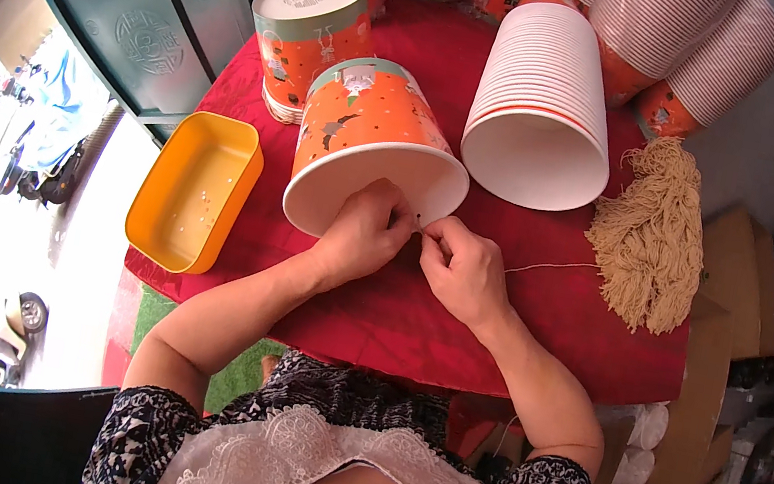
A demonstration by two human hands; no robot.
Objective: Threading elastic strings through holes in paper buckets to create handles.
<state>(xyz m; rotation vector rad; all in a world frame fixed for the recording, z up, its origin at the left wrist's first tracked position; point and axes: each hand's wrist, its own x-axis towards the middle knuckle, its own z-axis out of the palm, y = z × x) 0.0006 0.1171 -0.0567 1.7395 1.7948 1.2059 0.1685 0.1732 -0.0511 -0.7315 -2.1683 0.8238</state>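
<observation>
The person's left hand (363, 230) presses against the rim of an orange paper bucket (372, 143) lying on its side on the red-covered desk (396, 314), fingers curled shut at the rim; the right hand (464, 266) pinches a thin beige string (550, 265) just beside it, fingertips of both nearly touching; the string runs right to a bundle of beige strings (653, 239); a yellow tray (195, 191) lies left; a stack of buckets (542, 105) lies behind.
</observation>
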